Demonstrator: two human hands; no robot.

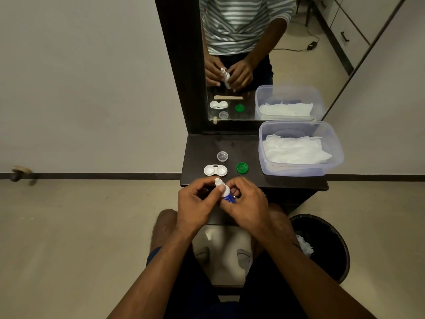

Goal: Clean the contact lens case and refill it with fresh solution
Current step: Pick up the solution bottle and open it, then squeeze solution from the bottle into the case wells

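Over the surface's front edge, both hands, left hand and right hand, close fingers around a blue-labelled solution bottle, its writing unreadable, nozzle tilted toward the open lens case.

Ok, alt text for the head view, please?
Both hands, left and right, hold a small bottle over a dark shelf. Behind it lie an open lens case, a clear cap and a green cap.

Solution bottle body mostly hidden behind both hands, label unreadable.
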